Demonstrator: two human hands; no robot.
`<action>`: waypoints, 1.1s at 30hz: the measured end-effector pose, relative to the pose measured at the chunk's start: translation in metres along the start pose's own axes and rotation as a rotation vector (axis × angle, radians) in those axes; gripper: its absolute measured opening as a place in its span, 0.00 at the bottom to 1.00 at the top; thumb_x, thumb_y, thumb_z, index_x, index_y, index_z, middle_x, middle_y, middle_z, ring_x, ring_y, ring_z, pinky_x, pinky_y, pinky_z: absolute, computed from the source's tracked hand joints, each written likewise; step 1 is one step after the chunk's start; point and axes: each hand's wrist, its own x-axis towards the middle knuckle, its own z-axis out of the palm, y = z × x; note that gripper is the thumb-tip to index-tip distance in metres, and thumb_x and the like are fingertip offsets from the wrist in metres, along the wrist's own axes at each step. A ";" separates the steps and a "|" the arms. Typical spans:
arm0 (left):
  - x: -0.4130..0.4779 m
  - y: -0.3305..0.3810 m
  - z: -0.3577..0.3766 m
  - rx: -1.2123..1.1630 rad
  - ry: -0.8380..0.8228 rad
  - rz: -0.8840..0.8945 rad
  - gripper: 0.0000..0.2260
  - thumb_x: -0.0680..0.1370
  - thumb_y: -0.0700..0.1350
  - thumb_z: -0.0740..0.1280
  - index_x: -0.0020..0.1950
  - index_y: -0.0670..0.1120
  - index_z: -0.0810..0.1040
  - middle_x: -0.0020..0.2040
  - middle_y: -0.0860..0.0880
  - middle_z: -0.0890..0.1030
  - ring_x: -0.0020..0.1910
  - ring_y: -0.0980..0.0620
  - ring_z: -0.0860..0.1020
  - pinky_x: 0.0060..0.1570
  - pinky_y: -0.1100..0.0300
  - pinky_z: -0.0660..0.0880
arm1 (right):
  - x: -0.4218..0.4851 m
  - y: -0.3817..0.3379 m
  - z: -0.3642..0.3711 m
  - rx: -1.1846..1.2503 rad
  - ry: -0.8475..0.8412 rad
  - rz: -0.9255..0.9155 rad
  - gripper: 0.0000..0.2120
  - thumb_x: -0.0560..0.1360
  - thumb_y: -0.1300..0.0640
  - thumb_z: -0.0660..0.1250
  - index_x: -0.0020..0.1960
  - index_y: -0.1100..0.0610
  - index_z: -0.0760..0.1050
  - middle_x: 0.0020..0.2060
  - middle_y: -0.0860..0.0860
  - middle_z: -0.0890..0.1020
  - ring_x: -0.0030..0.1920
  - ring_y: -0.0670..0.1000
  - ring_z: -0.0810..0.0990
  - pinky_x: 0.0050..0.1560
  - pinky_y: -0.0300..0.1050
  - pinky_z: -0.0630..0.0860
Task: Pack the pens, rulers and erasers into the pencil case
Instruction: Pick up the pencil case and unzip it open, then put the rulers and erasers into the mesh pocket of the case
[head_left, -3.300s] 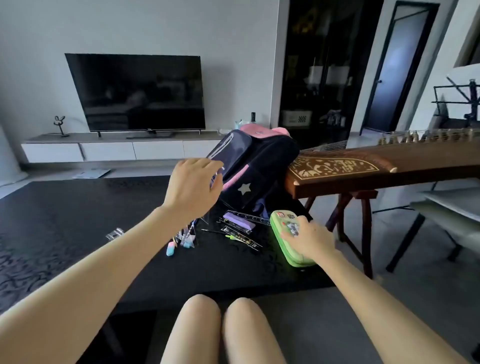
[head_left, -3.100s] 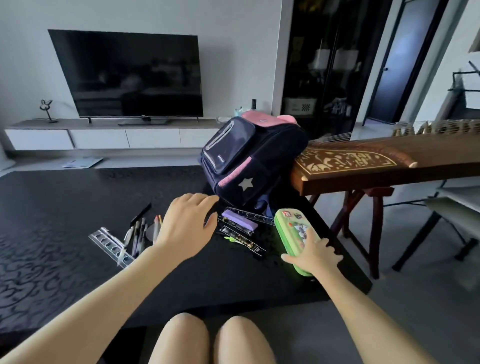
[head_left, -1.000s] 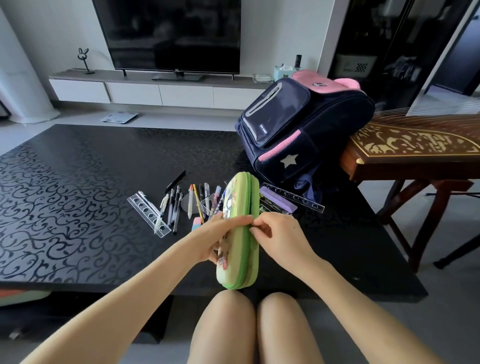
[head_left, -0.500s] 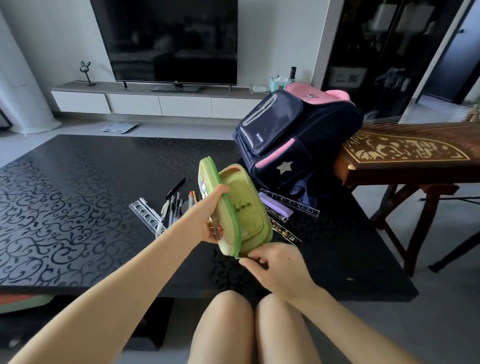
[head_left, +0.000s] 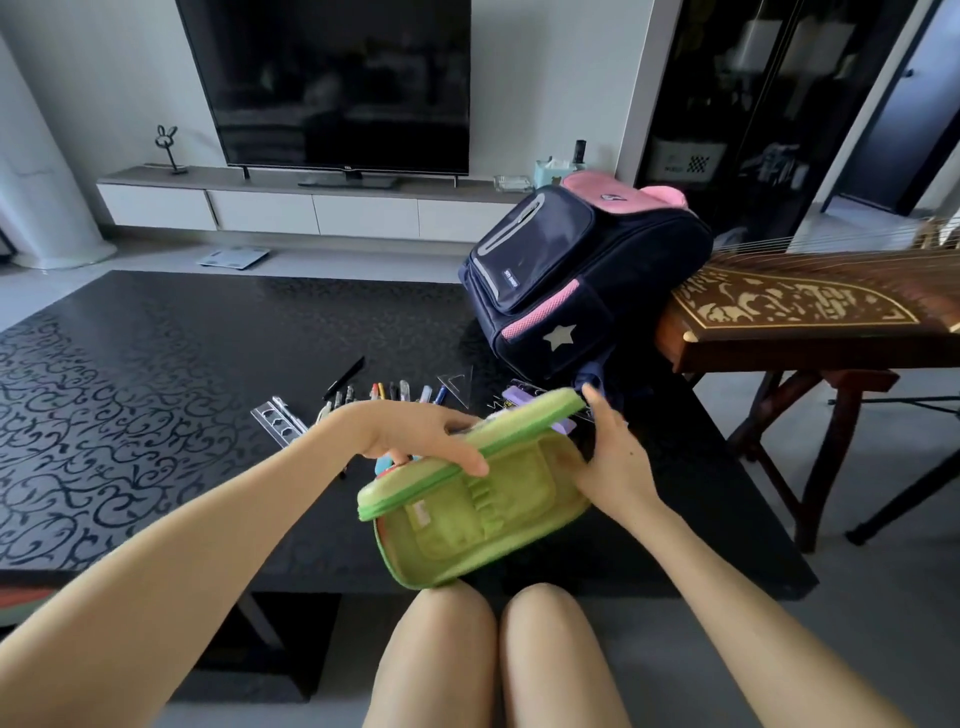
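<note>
The desk is black with a swirl pattern. Its near edge runs across the lower middle of the frame, just above the person's knees. Its other visible edge slants down the right of centre, beside the legs of a wooden stringed instrument that reaches in from the right. A navy and pink backpack stands at the desk's far right corner and leans against the instrument's end. The patterned top runs unbroken across the left half of the frame, out to the clear ruler.

The pencil case is held in the centre of the frame, over the desk's near edge. It is open like a clamshell, with the lid raised toward the top of the frame. The shell is lime green with a darker green zip rim. The inside is lined in green fabric with a flat pocket, a row of elastic loops and a small tag.

The left grip has its fingers curled over the lid's rim and clasps the lid. The right grip is at the case's right end, blurred. Its fingers are spread and fairly straight against the lid's tip and the lower shell.

Behind the case a row of pens lies on the desk beside the ruler. A clear set square lies just to the right of them.
</note>
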 end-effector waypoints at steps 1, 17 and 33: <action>0.004 0.000 0.000 0.041 -0.046 0.007 0.24 0.70 0.53 0.72 0.64 0.60 0.70 0.58 0.55 0.79 0.54 0.52 0.80 0.57 0.48 0.77 | 0.000 0.003 0.004 0.013 -0.118 0.050 0.22 0.74 0.52 0.65 0.66 0.50 0.66 0.53 0.44 0.77 0.59 0.54 0.75 0.51 0.46 0.70; 0.077 -0.023 0.006 0.428 0.217 -0.130 0.32 0.76 0.67 0.43 0.70 0.49 0.67 0.67 0.48 0.73 0.63 0.49 0.71 0.66 0.52 0.64 | 0.009 0.050 0.030 -0.282 -0.272 0.251 0.19 0.76 0.60 0.58 0.27 0.54 0.62 0.27 0.49 0.70 0.33 0.54 0.70 0.30 0.44 0.64; 0.138 -0.065 -0.073 0.136 -0.033 -0.329 0.29 0.78 0.65 0.47 0.55 0.48 0.80 0.43 0.49 0.78 0.30 0.53 0.73 0.34 0.64 0.72 | 0.094 0.080 0.039 -0.363 -0.584 0.058 0.09 0.72 0.58 0.61 0.40 0.43 0.67 0.37 0.44 0.80 0.38 0.44 0.75 0.35 0.37 0.67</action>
